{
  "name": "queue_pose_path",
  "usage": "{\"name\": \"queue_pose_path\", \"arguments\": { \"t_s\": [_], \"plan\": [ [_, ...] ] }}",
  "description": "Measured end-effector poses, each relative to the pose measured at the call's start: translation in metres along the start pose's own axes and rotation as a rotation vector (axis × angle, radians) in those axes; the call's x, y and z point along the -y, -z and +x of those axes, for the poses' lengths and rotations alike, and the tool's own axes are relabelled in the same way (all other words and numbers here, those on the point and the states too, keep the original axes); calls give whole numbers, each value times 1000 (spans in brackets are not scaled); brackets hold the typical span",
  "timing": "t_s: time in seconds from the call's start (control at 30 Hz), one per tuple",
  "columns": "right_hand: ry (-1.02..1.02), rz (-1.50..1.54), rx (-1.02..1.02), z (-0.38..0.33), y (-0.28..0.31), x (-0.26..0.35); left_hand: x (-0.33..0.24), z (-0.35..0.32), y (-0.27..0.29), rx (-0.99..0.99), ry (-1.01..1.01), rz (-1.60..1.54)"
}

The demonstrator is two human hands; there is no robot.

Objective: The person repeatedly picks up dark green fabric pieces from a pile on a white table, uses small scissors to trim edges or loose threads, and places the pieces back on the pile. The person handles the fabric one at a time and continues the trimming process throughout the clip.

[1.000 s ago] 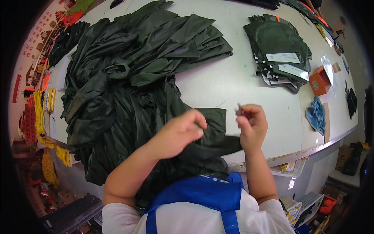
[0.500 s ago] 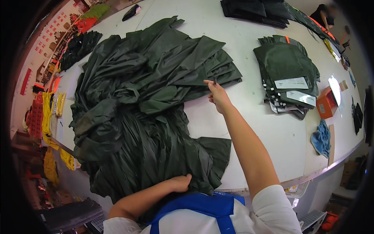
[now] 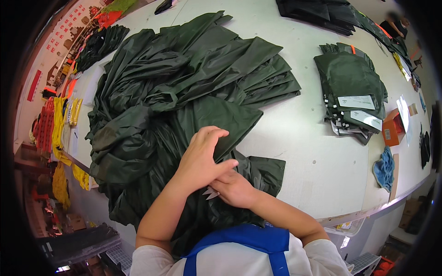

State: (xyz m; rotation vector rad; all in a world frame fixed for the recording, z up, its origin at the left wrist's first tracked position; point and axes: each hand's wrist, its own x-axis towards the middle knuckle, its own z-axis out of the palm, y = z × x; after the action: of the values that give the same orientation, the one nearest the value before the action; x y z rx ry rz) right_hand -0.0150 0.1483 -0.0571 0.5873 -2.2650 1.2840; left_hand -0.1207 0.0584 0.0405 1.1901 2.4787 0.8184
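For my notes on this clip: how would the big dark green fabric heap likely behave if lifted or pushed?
The heap is probably floppy, since it lies in loose folds and drapes over the near edge of the table. Its smooth sheen suggests layers that may slip over one another. With so many bunched layers, it could be heavy as a whole.

The heaped fabric [image 3: 221, 76] is dark green with a greyish sheen along its folds; the folded stack [image 3: 345, 71] matches, bearing white labels [image 3: 356, 102] with dark print. The tabletop [image 3: 317, 179] is off-white, the snips [image 3: 212, 193] silver-grey. The person's apron [image 3: 258, 239] is royal blue over a white shirt [image 3: 239, 261]. The crumpled cloth [image 3: 383, 170] is mid-blue, the small box [image 3: 391, 131] orange.
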Motion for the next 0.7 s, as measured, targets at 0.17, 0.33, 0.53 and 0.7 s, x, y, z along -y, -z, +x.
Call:
{"name": "queue_pose_path", "arguments": {
  "t_s": [0.17, 0.33, 0.53, 0.7],
  "plan": [
    [-65, -68, 142, 5, -12, 13, 32, 1, -6, 68, 241, -213],
    [-156, -37, 122, 2, 4, 12, 57, -2, -7, -202, 316, -688],
    [-331, 222, 78, -8, 5, 9, 55, -11, -10, -285, 195, -702],
    [-803, 706, -711, -12, -9, -16, 43, -14, -4, -254, 71, -396]
  ]
}}
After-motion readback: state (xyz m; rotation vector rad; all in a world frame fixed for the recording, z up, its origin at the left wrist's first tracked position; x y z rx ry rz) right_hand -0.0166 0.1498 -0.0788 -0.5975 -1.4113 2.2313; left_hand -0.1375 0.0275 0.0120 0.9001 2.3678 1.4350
